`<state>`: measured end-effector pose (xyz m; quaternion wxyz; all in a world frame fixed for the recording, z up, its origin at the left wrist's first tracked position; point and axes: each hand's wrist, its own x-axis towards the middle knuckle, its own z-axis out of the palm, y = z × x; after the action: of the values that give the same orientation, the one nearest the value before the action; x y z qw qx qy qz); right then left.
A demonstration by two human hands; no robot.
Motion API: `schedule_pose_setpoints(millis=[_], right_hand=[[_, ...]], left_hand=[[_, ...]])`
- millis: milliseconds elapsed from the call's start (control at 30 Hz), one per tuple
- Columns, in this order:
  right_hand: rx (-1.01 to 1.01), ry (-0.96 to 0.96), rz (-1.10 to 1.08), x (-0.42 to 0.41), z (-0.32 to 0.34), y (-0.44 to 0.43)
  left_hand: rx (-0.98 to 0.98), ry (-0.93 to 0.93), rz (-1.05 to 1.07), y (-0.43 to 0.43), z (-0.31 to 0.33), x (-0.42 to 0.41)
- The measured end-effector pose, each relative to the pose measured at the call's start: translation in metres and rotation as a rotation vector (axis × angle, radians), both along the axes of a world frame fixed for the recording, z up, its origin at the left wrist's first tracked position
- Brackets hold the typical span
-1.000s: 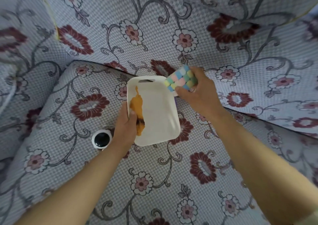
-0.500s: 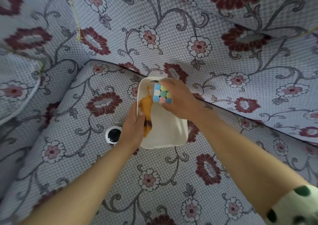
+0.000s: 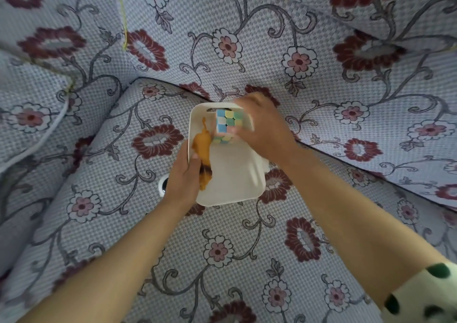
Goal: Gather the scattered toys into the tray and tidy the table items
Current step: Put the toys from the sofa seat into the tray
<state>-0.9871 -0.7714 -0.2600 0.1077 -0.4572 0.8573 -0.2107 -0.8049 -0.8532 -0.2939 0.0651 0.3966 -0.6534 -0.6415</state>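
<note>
A white rectangular tray [image 3: 235, 181] rests on the flowered sofa seat. An orange toy animal [image 3: 202, 147] lies along the tray's left side. My left hand [image 3: 184, 177] grips the tray's left rim, thumb inside over the toy. My right hand [image 3: 262, 127] holds a pastel puzzle cube [image 3: 227, 126] over the far end of the tray, fingers wrapped on its right side. I cannot tell whether the cube touches the tray floor.
A small round white object with a dark centre [image 3: 163, 185] lies on the seat, mostly hidden behind my left wrist. The sofa backrest [image 3: 247, 38] rises just beyond the tray, and an armrest [image 3: 37, 100] stands at the left.
My right hand has carried the cube from the tray's far right corner to over its far end and lowered it. The left hand stays on the rim.
</note>
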Motion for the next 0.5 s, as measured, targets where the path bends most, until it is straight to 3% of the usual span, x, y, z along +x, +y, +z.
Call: schedule_pose_setpoints(millis=[100, 200, 400, 500], right_hand=[[-0.081, 0.017, -0.197, -0.019, -0.001, 0.02], [0.034, -0.045, -0.303, -0.032, -0.018, 0.047], [0.388, -0.264, -0.306, -0.024, -0.071, 0.077], [0.486, -0.197, -0.211, -0.004, -0.094, 0.08]], left_hand=[[-0.037, -0.03, 0.016, -0.007, -0.004, 0.002], [-0.058, -0.072, 0.04, -0.013, -0.013, 0.0], [-0.08, -0.097, 0.026, -0.01, -0.031, -0.002], [-0.049, -0.09, 0.028, -0.005, -0.038, -0.003]])
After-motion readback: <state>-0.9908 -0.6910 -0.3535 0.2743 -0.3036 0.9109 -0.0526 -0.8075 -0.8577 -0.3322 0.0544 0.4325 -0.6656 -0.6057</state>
